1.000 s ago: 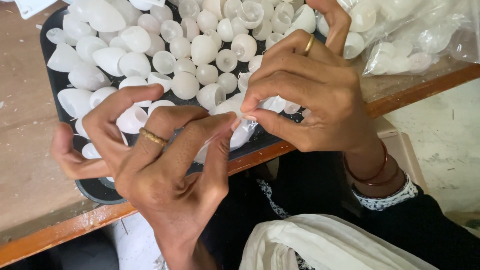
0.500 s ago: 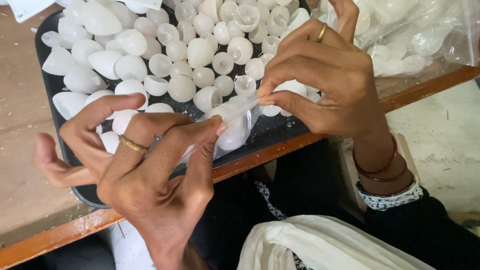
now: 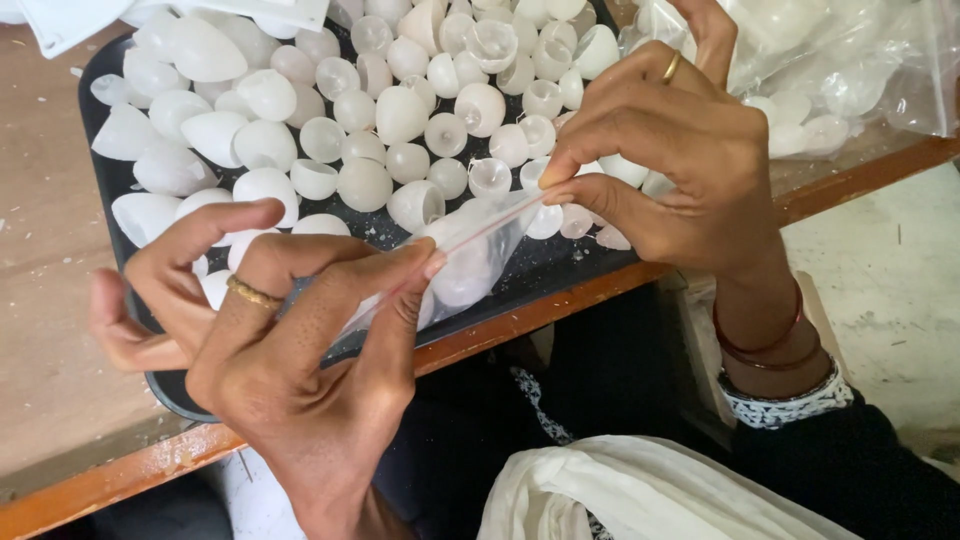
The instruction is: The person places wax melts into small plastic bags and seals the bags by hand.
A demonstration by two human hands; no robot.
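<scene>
Small clear bag is stretched between my two hands, just above the near edge of the black tray. The worktop is brown wood with an orange edge, and the tray sits on it. The tray is full of white plastic shells, some round like cups and some pointed like cones. A bigger clear bag lies at the far right of the worktop, with more white pieces inside. White cloth is on my lap below.

My left hand pinches the near end of the small bag's top strip between thumb and finger, so that grip is closed tight on the bag. It has a gold ring. My right hand pinches the far end of the same strip, so that grip is closed on the bag too. It has a gold ring as well, and red bangles sit on that wrist. White shells show inside the small bag.
</scene>
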